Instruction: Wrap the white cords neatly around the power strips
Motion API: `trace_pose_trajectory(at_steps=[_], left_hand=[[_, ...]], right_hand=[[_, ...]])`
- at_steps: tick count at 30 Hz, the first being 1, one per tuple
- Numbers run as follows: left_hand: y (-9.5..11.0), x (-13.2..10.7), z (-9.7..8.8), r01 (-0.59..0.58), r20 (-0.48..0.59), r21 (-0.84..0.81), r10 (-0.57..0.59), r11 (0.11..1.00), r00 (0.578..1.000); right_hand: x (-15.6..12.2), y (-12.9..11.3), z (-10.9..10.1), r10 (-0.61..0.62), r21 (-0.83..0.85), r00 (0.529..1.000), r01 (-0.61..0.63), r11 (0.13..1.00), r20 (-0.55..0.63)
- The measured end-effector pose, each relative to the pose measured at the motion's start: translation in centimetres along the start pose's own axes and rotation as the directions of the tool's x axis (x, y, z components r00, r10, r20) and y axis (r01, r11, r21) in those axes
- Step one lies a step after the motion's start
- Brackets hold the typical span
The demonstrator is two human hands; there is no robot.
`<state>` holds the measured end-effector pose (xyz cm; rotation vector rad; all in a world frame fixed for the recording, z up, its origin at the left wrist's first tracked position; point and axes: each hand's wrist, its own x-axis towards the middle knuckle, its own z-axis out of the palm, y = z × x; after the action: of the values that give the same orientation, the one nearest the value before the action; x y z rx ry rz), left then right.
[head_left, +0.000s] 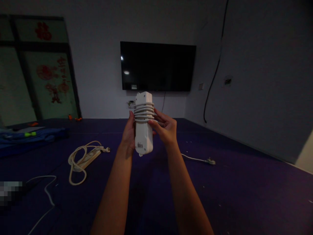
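Note:
A white power strip (143,137) is held upright in front of me, its back with a barcode label facing me. Its white cord (144,111) is wound around the upper half in several turns. My left hand (128,132) grips the strip along its left side, thumb up. At the right side, my right hand (167,126) pinches the cord where it leaves the coils, thumb and fingers closed on it. The cord's far end, with a plug (210,161), lies on the purple floor to the right. Part of the cord is hidden behind my right hand and forearm.
Another power strip (89,160) with a loosely looped cord lies on the floor at left. A thin white cable (50,194) runs near the lower left. Blue cloth (31,136) lies at far left. A television (157,67) and a hanging black cable (215,71) are on the walls.

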<state>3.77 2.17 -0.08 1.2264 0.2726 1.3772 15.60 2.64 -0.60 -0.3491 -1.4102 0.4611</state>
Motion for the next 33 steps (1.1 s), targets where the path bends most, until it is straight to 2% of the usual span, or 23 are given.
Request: trace_pose_trajectory(at_steps=[4, 7, 11, 15, 18, 21, 25, 27, 33], left_hand=[[0.1, -0.6, 0.0, -0.029, -0.014, 0.067, 0.03, 0.997, 0.999], [-0.3, -0.7, 0.0, -0.093, -0.034, 0.076, 0.096, 0.993, 0.995], [-0.8, -0.6, 0.0, -0.16, -0.039, 0.011, 0.16, 0.987, 0.986], [-0.8, -0.8, -0.1, -0.157, 0.04, -0.008, 0.157, 0.988, 0.987], [-0.7, -0.8, -0.2, -0.166, 0.071, 0.022, 0.164, 0.986, 0.984], [-0.6, -0.6, -0.2, -0.229, 0.057, 0.108, 0.224, 0.968, 0.973], [-0.4, -0.2, -0.1, -0.32, -0.082, 0.246, 0.349, 0.915, 0.934], [-0.3, 0.1, 0.2, -0.344, -0.109, 0.288, 0.388, 0.894, 0.915], [-0.6, 0.8, 1.3, -0.448, -0.006, 0.306, 0.472, 0.84, 0.881]], right_hand=[[0.1, 0.1, 0.0, 0.021, 0.033, 0.998, -0.019, 0.999, -0.052], [0.1, -0.3, 0.1, 0.032, 0.031, 0.999, -0.031, 0.999, -0.033], [0.0, -1.0, 0.5, 0.107, 0.055, 0.991, -0.111, 0.992, 0.078], [-0.2, -1.2, 0.8, 0.168, 0.127, 0.959, -0.2, 0.971, 0.227], [-0.3, -1.1, 0.7, 0.158, 0.163, 0.958, -0.2, 0.966, 0.24], [-0.2, -1.0, 0.6, 0.119, 0.163, 0.974, -0.152, 0.975, 0.194], [0.2, -0.9, 0.5, 0.014, 0.137, 0.999, -0.021, 0.99, 0.051], [0.3, -0.7, 0.5, -0.018, 0.094, 1.0, 0.019, 0.995, -0.008], [-0.1, -0.1, 1.1, -0.068, -0.198, 0.991, 0.045, 0.979, -0.112]])
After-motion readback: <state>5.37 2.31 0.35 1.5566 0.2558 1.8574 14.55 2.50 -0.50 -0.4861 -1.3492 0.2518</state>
